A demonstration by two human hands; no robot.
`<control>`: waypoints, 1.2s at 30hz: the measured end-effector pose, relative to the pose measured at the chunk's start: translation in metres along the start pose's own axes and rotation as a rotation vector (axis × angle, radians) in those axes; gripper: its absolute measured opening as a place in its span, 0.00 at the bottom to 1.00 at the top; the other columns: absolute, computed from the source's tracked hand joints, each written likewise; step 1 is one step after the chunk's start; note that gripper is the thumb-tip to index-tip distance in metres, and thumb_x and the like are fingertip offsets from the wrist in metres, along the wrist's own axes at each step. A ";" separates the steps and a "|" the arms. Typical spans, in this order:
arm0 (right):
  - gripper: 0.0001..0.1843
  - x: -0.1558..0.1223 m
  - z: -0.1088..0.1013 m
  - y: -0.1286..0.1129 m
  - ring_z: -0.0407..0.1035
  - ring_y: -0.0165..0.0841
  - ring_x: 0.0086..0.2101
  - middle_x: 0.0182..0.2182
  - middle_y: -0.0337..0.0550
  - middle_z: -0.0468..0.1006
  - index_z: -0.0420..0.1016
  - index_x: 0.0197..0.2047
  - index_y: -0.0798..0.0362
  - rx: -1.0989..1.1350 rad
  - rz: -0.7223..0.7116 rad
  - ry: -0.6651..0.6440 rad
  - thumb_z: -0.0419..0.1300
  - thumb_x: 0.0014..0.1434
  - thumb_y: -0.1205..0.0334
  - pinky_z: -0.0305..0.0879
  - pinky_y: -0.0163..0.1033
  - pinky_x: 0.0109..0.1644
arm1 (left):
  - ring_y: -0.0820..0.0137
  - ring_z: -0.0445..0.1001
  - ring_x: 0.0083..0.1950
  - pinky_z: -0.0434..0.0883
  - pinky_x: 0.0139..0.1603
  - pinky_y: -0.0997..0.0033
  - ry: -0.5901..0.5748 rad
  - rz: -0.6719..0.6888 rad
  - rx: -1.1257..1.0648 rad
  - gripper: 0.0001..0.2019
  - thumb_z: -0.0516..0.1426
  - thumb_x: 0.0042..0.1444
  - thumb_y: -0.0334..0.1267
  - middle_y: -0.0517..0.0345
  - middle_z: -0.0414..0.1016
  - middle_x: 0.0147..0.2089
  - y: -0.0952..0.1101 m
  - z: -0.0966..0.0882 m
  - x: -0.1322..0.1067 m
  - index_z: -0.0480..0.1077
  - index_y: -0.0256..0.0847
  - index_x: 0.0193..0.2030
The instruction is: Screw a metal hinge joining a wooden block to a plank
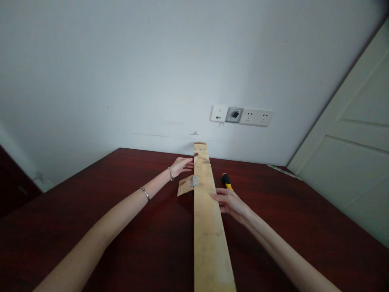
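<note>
A long pale wooden plank [208,227] lies on the dark red table [136,243], running from the near edge to the far wall. A small wooden piece [184,185] is joined to its left side by a metal hinge [193,181]. My left hand [181,165] lies flat with fingers stretched out against the plank's left edge, just beyond the hinge. My right hand [229,202] rests with fingers spread at the plank's right edge. Neither hand holds anything.
A yellow and black tool handle [226,180] lies on the table just beyond my right hand. Wall sockets [241,115] sit on the white wall above the plank's far end. A white door [355,138] stands at right.
</note>
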State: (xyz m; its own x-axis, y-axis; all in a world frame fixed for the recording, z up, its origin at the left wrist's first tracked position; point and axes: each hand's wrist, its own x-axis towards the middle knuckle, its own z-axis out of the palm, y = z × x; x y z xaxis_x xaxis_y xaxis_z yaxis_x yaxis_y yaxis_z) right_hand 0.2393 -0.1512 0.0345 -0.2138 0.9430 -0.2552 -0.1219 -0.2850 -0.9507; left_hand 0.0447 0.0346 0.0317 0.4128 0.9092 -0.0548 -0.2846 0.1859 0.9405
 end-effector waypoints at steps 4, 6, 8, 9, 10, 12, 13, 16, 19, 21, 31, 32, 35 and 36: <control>0.16 0.000 0.000 -0.001 0.76 0.34 0.33 0.38 0.50 0.80 0.75 0.42 0.58 0.003 0.000 0.015 0.65 0.50 0.61 0.74 0.39 0.37 | 0.66 0.77 0.35 0.71 0.33 0.75 -0.141 0.041 0.318 0.14 0.67 0.46 0.38 0.43 0.79 0.38 0.010 -0.024 -0.018 0.76 0.32 0.38; 0.16 -0.001 0.000 -0.002 0.76 0.34 0.34 0.39 0.50 0.80 0.75 0.43 0.57 0.008 0.001 0.040 0.65 0.50 0.61 0.74 0.39 0.37 | 0.66 0.77 0.40 0.70 0.38 0.76 -0.245 0.069 0.419 0.18 0.68 0.41 0.34 0.45 0.79 0.40 0.011 -0.039 -0.028 0.76 0.35 0.42; 0.16 -0.001 0.000 -0.002 0.76 0.34 0.35 0.39 0.51 0.80 0.75 0.43 0.57 0.006 -0.001 0.045 0.65 0.50 0.61 0.74 0.39 0.38 | 0.63 0.75 0.47 0.69 0.43 0.74 -0.328 0.112 0.573 0.28 0.70 0.34 0.31 0.47 0.78 0.45 0.009 -0.052 -0.039 0.74 0.39 0.48; 0.16 -0.001 0.000 -0.002 0.76 0.34 0.34 0.39 0.51 0.81 0.76 0.43 0.57 -0.001 -0.003 0.039 0.65 0.50 0.61 0.74 0.39 0.38 | 0.61 0.74 0.50 0.69 0.47 0.72 -0.363 0.145 0.668 0.34 0.71 0.31 0.32 0.47 0.76 0.48 0.007 -0.057 -0.044 0.73 0.40 0.51; 0.16 -0.001 -0.001 -0.002 0.76 0.34 0.34 0.39 0.51 0.81 0.76 0.43 0.57 -0.009 -0.005 0.030 0.65 0.50 0.61 0.74 0.38 0.37 | 0.57 0.71 0.54 0.67 0.51 0.69 -0.392 0.180 0.766 0.40 0.72 0.27 0.33 0.46 0.74 0.52 0.004 -0.061 -0.050 0.70 0.41 0.55; 0.17 -0.001 -0.001 -0.002 0.76 0.34 0.34 0.39 0.51 0.81 0.76 0.45 0.57 -0.021 -0.013 0.015 0.65 0.51 0.60 0.74 0.38 0.37 | 0.50 0.63 0.61 0.63 0.58 0.62 -0.422 0.250 0.938 0.50 0.73 0.23 0.37 0.42 0.66 0.60 -0.001 -0.063 -0.060 0.64 0.40 0.60; 0.18 -0.001 -0.001 -0.002 0.76 0.34 0.34 0.40 0.51 0.81 0.76 0.45 0.57 -0.024 -0.017 0.015 0.65 0.51 0.60 0.74 0.38 0.38 | 0.47 0.59 0.63 0.60 0.60 0.58 -0.424 0.275 1.009 0.53 0.73 0.22 0.39 0.40 0.62 0.62 -0.004 -0.061 -0.065 0.62 0.39 0.62; 0.18 -0.001 -0.001 -0.001 0.76 0.33 0.34 0.40 0.51 0.81 0.76 0.45 0.57 -0.019 -0.026 0.018 0.65 0.51 0.60 0.74 0.38 0.38 | 0.46 0.58 0.63 0.59 0.60 0.55 -0.395 0.327 1.148 0.54 0.72 0.25 0.46 0.36 0.60 0.61 -0.008 -0.053 -0.075 0.58 0.36 0.63; 0.17 0.000 -0.001 0.000 0.76 0.32 0.33 0.38 0.50 0.81 0.76 0.44 0.57 -0.007 -0.026 0.022 0.65 0.51 0.61 0.74 0.37 0.37 | 0.52 0.65 0.55 0.63 0.56 0.57 -0.381 0.381 1.216 0.44 0.70 0.33 0.47 0.42 0.65 0.53 -0.005 -0.046 -0.080 0.62 0.35 0.58; 0.16 0.000 -0.001 0.000 0.76 0.32 0.33 0.38 0.49 0.81 0.76 0.44 0.57 -0.005 -0.022 0.030 0.65 0.50 0.62 0.74 0.37 0.36 | 0.56 0.66 0.51 0.64 0.54 0.59 -0.400 0.400 1.263 0.37 0.68 0.38 0.45 0.46 0.65 0.49 0.000 -0.046 -0.082 0.63 0.36 0.56; 0.15 0.002 0.000 0.001 0.76 0.33 0.34 0.39 0.49 0.80 0.76 0.42 0.57 -0.009 -0.001 0.057 0.64 0.50 0.62 0.73 0.38 0.37 | 0.60 0.65 0.53 0.61 0.59 0.62 -0.453 0.499 1.253 0.35 0.67 0.38 0.41 0.50 0.64 0.50 0.052 -0.043 -0.083 0.65 0.39 0.56; 0.15 0.002 0.000 0.001 0.75 0.33 0.34 0.39 0.49 0.80 0.76 0.43 0.57 -0.011 0.000 0.062 0.64 0.50 0.62 0.73 0.38 0.37 | 0.60 0.66 0.53 0.61 0.58 0.61 -0.444 0.501 1.263 0.37 0.67 0.38 0.42 0.51 0.64 0.50 0.056 -0.041 -0.082 0.64 0.40 0.58; 0.16 0.003 0.001 0.003 0.75 0.33 0.34 0.39 0.50 0.80 0.75 0.43 0.58 -0.021 0.003 0.075 0.64 0.50 0.63 0.74 0.38 0.38 | 0.61 0.67 0.51 0.63 0.57 0.60 -0.435 0.533 1.304 0.40 0.66 0.40 0.43 0.51 0.65 0.50 0.065 -0.029 -0.080 0.60 0.41 0.62; 0.15 0.003 0.001 0.003 0.75 0.33 0.33 0.38 0.50 0.80 0.75 0.43 0.58 -0.025 0.002 0.083 0.64 0.50 0.63 0.73 0.38 0.37 | 0.61 0.67 0.51 0.63 0.57 0.59 -0.437 0.550 1.302 0.40 0.66 0.41 0.43 0.51 0.65 0.51 0.066 -0.024 -0.079 0.58 0.41 0.63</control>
State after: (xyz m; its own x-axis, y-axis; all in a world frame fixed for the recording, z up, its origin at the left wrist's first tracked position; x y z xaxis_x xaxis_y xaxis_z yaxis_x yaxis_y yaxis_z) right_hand 0.2369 -0.1494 0.0307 -0.1326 0.9537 -0.2701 -0.0968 -0.2836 -0.9540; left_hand -0.0273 -0.0162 0.0897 0.8018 0.5275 0.2810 0.3732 -0.8091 0.4540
